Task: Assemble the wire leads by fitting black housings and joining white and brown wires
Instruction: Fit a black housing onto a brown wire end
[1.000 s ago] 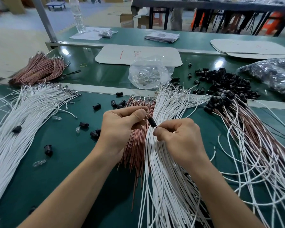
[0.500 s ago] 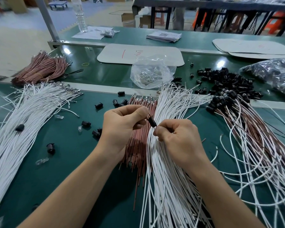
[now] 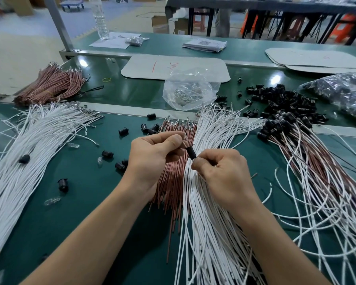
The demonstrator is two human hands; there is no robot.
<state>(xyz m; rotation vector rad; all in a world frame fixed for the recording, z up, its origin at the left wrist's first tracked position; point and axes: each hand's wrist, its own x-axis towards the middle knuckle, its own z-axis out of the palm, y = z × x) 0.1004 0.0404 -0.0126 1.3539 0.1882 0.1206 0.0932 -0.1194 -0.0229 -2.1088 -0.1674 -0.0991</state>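
A small black housing [image 3: 190, 152] is held between both hands above the middle wire bundles. My left hand [image 3: 152, 157] pinches thin wire ends at the housing's upper end. My right hand [image 3: 222, 175] pinches its lower end between thumb and forefinger. Beneath the hands lie a bundle of brown wires [image 3: 171, 188] and a fan of white wires [image 3: 210, 233]. Finished leads with housings fitted [image 3: 308, 171] spread out at the right. A heap of loose black housings [image 3: 284, 103] sits at the back right.
More white wires [image 3: 29, 145] cover the left of the green bench [image 3: 80, 212], with stray black housings [image 3: 107, 154] and small clear bulbs [image 3: 52, 201] beside them. A tied brown bundle [image 3: 49, 85], a clear bag of metal parts [image 3: 188, 91] and a dark bag [image 3: 341, 93] lie behind.
Both hands keep hold of the housing in the same spot. The view has shifted slightly; the left thumb has edged along the wire ends.
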